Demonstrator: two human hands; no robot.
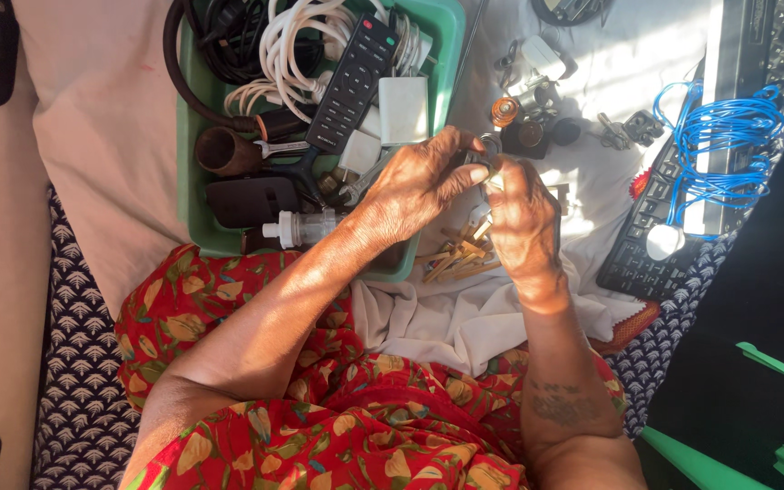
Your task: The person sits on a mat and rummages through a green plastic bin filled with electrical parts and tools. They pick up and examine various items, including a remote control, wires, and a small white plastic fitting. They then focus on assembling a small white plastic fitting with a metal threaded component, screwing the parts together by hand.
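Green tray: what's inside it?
The green tray holds coiled white cable, black cable, a black remote, white adapters, a small white bottle and a wrench. The left hand covers its near right corner; whatever lies beneath the pile is hidden.

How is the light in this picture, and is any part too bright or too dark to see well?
Head view: strong warm sunlight falls on both hands and the white cloth, which is nearly washed out at the top. The right edge beside the keyboard is in deep shadow. The small dark thing between the fingers is too shaded to identify. The green tray is sharp.
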